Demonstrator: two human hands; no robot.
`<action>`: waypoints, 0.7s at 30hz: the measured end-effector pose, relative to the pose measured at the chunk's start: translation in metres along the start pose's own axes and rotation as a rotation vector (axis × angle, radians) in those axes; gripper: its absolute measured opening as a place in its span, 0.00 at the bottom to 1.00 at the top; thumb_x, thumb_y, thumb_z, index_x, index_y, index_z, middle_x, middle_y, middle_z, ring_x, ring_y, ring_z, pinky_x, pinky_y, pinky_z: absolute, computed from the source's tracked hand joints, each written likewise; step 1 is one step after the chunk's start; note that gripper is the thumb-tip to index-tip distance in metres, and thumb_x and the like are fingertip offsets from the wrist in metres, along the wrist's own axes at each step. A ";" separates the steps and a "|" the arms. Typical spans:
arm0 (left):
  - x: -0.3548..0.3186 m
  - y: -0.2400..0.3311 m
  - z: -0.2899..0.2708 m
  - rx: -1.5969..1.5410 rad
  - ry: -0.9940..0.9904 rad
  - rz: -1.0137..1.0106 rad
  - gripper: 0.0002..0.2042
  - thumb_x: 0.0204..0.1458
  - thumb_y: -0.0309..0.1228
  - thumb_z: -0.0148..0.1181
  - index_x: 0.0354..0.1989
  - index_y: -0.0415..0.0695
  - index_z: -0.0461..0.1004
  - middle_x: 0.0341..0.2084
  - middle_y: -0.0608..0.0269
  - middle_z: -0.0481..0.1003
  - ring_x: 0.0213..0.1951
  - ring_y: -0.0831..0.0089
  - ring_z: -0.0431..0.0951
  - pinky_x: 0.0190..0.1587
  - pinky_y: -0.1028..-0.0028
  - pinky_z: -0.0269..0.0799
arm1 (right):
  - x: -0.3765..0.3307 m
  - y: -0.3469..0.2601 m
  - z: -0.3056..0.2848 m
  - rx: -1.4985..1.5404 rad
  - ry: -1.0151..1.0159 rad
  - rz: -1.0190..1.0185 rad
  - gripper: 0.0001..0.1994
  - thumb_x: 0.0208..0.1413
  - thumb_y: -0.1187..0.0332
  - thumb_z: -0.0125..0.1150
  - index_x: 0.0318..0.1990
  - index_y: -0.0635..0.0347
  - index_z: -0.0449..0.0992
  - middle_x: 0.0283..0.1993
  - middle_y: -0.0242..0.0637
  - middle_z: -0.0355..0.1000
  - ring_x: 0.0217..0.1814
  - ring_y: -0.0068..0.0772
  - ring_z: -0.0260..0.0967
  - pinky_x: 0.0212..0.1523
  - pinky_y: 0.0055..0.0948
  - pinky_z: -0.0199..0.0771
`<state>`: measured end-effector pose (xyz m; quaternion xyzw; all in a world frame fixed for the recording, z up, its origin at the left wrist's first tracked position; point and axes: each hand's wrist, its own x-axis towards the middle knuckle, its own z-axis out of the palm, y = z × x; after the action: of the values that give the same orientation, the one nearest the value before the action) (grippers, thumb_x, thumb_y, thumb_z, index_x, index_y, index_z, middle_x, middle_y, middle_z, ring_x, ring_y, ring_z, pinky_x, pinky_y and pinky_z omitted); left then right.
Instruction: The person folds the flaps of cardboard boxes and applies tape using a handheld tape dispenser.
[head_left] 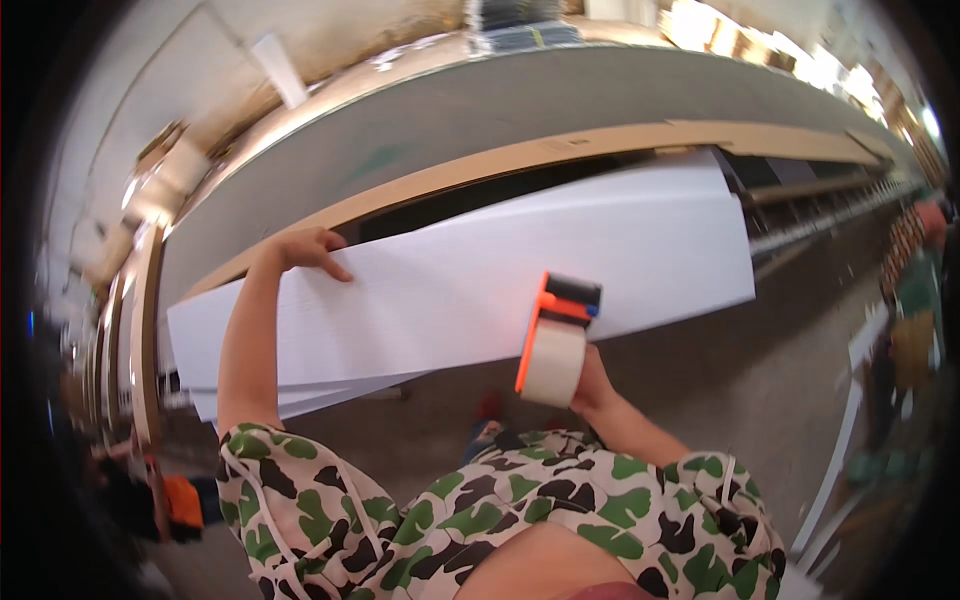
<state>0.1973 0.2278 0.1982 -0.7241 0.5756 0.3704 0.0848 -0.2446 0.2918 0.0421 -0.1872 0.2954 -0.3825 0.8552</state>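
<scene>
Left hand (308, 252): at the far edge of the top white sheet, toward its left end, touching it; whether the fingers curl beneath and pinch it cannot be told.
Right hand (592, 382): closed round the tape dispenser; most of its fingers hidden behind the roll.
Tape dispenser (558, 335): orange and black, fitted with a wide pale roll; held upright-looking over the near edge of the sheet, right of its middle; contact with the sheet cannot be made out.
White sheet (440, 295): long, set slantwise before the person; partly covered by the left forearm and the dispenser.
Lower sheets (300, 400): white, edges showing at the near left; the remainder hidden, number uncertain.
Brown cardboard strip (620, 138): long, beyond the sheets; lower portions covered by them.
Grey surface (520, 95): broad, beyond the cardboard, bent by the lens.
Shirt (560, 490): the person's, leaf-green, black and pale pattern; cut off below.
Second person (912, 245): far right, blurred near the dark rim.
Orange item (183, 500): lower left, indistinct.
</scene>
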 end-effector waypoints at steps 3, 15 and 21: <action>0.025 -0.014 -0.036 0.017 0.041 0.152 0.20 0.37 0.40 0.75 0.35 0.41 0.78 0.25 0.68 0.74 0.31 0.77 0.71 0.35 0.73 0.67 | 0.051 -0.001 0.029 -0.109 0.223 -0.065 0.12 0.58 0.66 0.56 0.42 0.68 0.75 0.39 0.40 0.75 0.37 0.32 0.75 0.37 0.34 0.75; 0.022 -0.054 -0.049 0.186 0.215 0.359 0.29 0.39 0.50 0.69 0.39 0.35 0.75 0.34 0.47 0.77 0.38 0.57 0.76 0.41 0.62 0.70 | 0.114 0.028 0.015 0.376 -0.270 -0.059 0.15 0.61 0.58 0.51 0.49 0.56 0.73 0.46 0.37 0.74 0.46 0.34 0.75 0.47 0.38 0.77; -0.029 -0.052 0.036 -0.004 0.191 0.408 0.23 0.47 0.45 0.66 0.41 0.38 0.71 0.32 0.47 0.73 0.42 0.50 0.72 0.45 0.59 0.69 | 0.074 0.011 -0.009 0.308 0.022 -0.134 0.15 0.60 0.58 0.52 0.48 0.56 0.73 0.46 0.36 0.74 0.45 0.34 0.75 0.46 0.38 0.77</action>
<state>0.2264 0.2869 0.1748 -0.6247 0.7147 0.3108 -0.0482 -0.2047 0.2410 0.0024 -0.0691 0.2296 -0.4813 0.8431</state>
